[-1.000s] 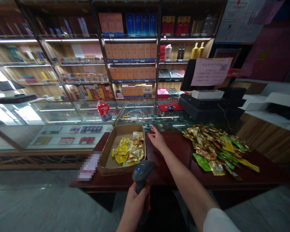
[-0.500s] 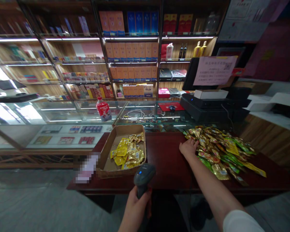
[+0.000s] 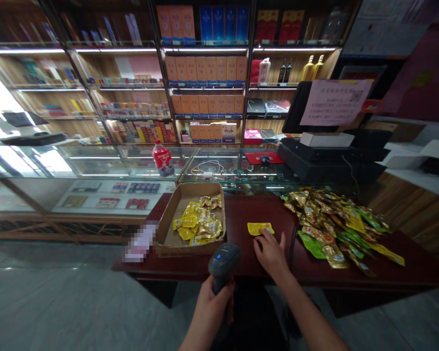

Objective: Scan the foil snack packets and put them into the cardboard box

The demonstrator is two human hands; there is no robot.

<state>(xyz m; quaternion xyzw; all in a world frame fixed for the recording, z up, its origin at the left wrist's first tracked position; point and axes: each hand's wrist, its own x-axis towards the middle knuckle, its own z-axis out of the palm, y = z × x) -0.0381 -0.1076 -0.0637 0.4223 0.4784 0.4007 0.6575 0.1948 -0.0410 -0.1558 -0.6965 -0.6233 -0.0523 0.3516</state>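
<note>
One small yellow packet (image 3: 260, 228) lies flat on the dark red bench (image 3: 237, 209), and the fingertips of my right hand (image 3: 272, 254) touch its near edge, the fingers loosely spread rather than closed around it. My left hand (image 3: 212, 300) is wrapped around the handle of a dark scanner (image 3: 224, 258), which shows a blue light and stands up in front of the near edge of the bench. To the left of the packet sits an open cardboard box (image 3: 190, 250) with gold and yellow packets (image 3: 205, 225) inside; to the right spreads a heap of gold, green and yellow packets (image 3: 331, 222). Beyond the bench, a red-labelled bottle (image 3: 163, 158) and a white cable (image 3: 207, 168) rest on the glass display case (image 3: 234, 163). Farther right I see a monitor (image 3: 296, 107) with a printed sheet (image 3: 332, 102) over it, and behind everything rise lit shelves of boxes and bottles.
</note>
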